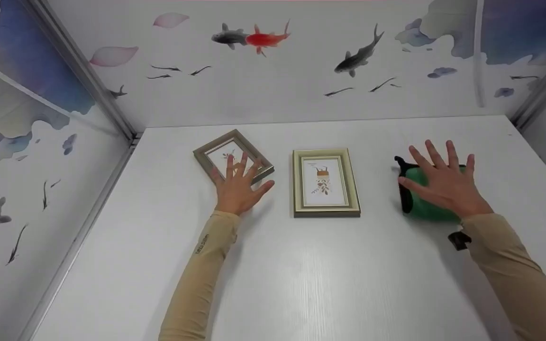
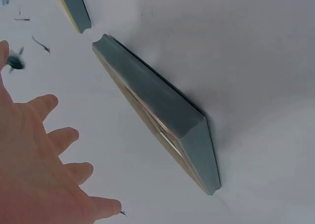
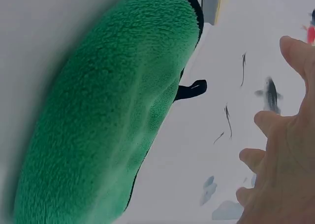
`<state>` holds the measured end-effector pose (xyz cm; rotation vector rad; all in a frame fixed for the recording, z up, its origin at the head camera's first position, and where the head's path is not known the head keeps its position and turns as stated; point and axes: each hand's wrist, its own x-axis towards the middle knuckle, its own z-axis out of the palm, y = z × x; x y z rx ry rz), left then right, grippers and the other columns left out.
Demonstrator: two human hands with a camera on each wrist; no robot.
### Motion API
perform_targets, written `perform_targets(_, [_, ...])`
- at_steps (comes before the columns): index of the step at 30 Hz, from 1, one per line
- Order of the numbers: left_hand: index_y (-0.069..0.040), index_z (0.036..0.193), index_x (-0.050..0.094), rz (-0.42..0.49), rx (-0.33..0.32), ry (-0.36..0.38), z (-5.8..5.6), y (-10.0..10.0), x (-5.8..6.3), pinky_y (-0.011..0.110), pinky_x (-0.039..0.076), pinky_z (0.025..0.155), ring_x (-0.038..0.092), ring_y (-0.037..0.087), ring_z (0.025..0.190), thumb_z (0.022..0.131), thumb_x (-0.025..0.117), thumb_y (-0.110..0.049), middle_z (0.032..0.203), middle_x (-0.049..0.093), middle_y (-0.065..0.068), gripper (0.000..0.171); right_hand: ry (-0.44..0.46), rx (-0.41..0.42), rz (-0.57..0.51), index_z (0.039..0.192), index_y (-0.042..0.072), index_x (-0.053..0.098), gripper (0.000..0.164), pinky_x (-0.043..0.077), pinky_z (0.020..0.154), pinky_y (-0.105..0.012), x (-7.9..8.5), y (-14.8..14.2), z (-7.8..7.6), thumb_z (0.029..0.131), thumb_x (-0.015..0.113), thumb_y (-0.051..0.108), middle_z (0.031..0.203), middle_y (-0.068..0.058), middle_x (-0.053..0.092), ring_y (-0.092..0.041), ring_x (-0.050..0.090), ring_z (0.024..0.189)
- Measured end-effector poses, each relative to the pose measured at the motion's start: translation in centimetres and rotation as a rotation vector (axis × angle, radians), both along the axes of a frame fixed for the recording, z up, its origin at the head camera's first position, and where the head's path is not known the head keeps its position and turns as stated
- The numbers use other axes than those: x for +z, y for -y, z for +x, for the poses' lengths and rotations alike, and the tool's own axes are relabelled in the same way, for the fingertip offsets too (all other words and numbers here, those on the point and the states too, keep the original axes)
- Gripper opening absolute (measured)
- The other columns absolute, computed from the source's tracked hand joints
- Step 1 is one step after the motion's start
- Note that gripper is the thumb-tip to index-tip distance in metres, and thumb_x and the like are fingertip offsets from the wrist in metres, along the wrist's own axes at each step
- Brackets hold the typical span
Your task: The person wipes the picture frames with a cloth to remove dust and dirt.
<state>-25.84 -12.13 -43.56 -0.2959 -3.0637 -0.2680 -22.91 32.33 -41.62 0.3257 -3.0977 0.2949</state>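
My left hand (image 1: 239,189) is held, fingers spread, over a tilted grey-brown picture frame (image 1: 220,152) and partly covers it. In the left wrist view, a gap shows between the hand (image 2: 39,160) and the frame (image 2: 152,96). Right of it lies a pale gold picture frame (image 1: 323,184) with a plant print, face up. My right hand (image 1: 446,184), fingers also spread, is over a green fleecy cloth (image 1: 427,209) with black trim, hiding part of it. The right wrist view has the cloth (image 3: 98,101) apart from the fingers, with a black loop (image 3: 192,90) sticking out.
The white table (image 1: 311,274) meets a back wall (image 1: 273,94) painted with fish and petals. A left side panel (image 1: 40,156) stands along a metal rail. A small black piece (image 1: 459,240) shows beside the right cuff.
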Motion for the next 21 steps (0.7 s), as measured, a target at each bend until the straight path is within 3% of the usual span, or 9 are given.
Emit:
perform_targets(5, [-0.028,0.152,0.032,-0.063,-0.103,-0.025,1.5,-1.7,-0.1,0.063,0.001,0.109,0.003,0.033,0.145,0.091,0.038,-0.070,0.159,0.017,0.005,0.074,0.023,0.120,0.022,0.154,0.014,0.024,0.081,-0.012,0.101,-0.071,-0.8,-0.6,1.5,0.092,0.049,0.061,0.158,-0.020,0.010,-0.044,-0.011,0.142])
perform_targets(8, [-0.026,0.151,0.034,-0.113,-0.184,0.010,2.1,-3.3,0.1,0.060,0.004,0.111,0.006,0.032,0.145,0.092,0.040,-0.067,0.159,0.020,0.006,0.073,0.080,0.191,0.047,0.153,0.014,0.024,0.086,-0.010,0.101,-0.071,-1.3,-1.4,2.7,0.088,0.059,0.057,0.157,-0.021,0.013,-0.045,-0.007,0.142])
perform_targets(11, [-0.020,0.147,0.042,-0.129,-0.275,0.074,2.4,-5.2,0.2,0.057,0.012,0.112,0.014,0.033,0.144,0.093,0.050,-0.059,0.157,0.025,0.010,0.067,0.144,0.239,0.057,0.154,0.013,0.019,0.094,-0.008,0.101,-0.073,-1.6,-2.1,3.5,0.082,0.072,0.043,0.156,-0.025,0.013,-0.049,-0.005,0.140])
perform_targets(16, [-0.010,0.133,0.057,-0.144,-0.390,0.087,2.4,-7.4,-0.5,0.051,0.029,0.109,0.030,0.034,0.138,0.091,0.065,-0.040,0.149,0.038,0.016,0.052,0.169,0.251,0.104,0.153,0.006,0.015,0.104,-0.001,0.099,-0.076,-2.2,-2.8,3.7,0.073,0.081,0.020,0.152,-0.032,0.015,-0.056,0.001,0.137])
perform_targets(21, [-0.005,0.123,0.061,-0.164,-0.445,0.066,2.0,-8.6,-1.3,0.045,0.038,0.104,0.039,0.034,0.133,0.089,0.071,-0.026,0.135,0.051,0.014,0.041,0.164,0.230,0.166,0.150,0.001,0.018,0.097,0.011,0.095,-0.079,-3.0,-3.4,3.5,0.074,0.077,0.005,0.147,-0.038,0.019,-0.061,0.013,0.132])
